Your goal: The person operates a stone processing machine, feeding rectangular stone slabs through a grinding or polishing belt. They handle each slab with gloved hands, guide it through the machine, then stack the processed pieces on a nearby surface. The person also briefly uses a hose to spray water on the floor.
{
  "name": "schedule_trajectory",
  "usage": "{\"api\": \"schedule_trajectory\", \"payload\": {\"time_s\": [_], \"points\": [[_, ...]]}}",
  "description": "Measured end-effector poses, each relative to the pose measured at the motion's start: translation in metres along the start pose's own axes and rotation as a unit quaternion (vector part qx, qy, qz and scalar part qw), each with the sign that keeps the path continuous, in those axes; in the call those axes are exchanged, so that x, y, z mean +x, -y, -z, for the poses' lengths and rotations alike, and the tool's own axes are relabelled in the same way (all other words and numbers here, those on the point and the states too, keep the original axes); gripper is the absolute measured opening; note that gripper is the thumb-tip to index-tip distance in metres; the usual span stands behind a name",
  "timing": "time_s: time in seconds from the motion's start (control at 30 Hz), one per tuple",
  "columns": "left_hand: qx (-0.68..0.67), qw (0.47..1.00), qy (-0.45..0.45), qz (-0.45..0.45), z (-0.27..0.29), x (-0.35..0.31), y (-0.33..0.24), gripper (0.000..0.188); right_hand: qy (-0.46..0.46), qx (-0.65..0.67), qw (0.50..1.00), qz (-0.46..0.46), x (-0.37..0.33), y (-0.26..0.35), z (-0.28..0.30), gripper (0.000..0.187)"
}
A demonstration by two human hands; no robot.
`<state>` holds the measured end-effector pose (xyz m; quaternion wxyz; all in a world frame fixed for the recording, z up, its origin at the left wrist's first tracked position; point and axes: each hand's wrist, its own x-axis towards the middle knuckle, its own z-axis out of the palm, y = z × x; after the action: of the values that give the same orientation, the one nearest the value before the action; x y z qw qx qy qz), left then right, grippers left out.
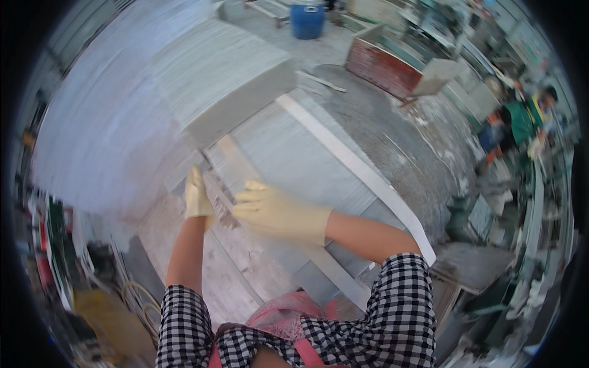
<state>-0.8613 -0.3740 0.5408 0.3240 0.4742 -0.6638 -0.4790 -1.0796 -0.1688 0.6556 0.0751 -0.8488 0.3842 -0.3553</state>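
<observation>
Both my hands wear pale yellow gloves and are blurred by motion. My left hand (197, 195) is seen nearly edge-on, its fingers stretched upward beside the corner of the grey boards; nothing shows in it. Over the near left part of a grey flat board stack (294, 159), my right hand (276, 211) reaches leftward, fingers extended and thumb raised, with no object visible in it. A narrow beige strip (334, 270) runs across the boards and passes under that hand. Along the stack's right side lies a long white strip (362, 165). Whether either hand touches a surface, I cannot tell.
A taller pale block stack (242, 89) stands beyond the boards, with a whitish sheet-like mass (116, 116) at left. Farther off are a blue barrel (307, 21) and a reddish-brown box (383, 67). Another person in green (521, 119) is at far right, among clutter.
</observation>
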Motion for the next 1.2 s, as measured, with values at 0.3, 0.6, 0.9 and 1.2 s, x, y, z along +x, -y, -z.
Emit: {"api": "schedule_trajectory", "payload": {"time_s": [0.3, 0.6, 0.9, 1.2], "points": [[0.472, 0.747, 0.102, 0.457, 0.142, -0.514, 0.166, 0.032, 0.209, -0.042, 0.977, 0.002, 0.025, 0.028, 0.014, 0.046], [0.225, 0.561, -0.361, 0.71, 0.053, -0.761, 0.16, 0.024, 0.321, -0.145, 0.936, 0.016, 0.04, -0.011, 0.01, 0.05], [0.102, 0.711, -0.473, 0.509, -0.067, -0.654, 0.204, 0.028, 0.262, -0.043, 0.958, -0.109, 0.052, -0.024, -0.105, 0.033], [-0.091, 0.467, -0.698, 0.534, -0.131, -0.906, 0.213, 0.03, 0.565, 0.218, 0.755, 0.25, -0.076, 0.246, -0.312, 0.017]]}}
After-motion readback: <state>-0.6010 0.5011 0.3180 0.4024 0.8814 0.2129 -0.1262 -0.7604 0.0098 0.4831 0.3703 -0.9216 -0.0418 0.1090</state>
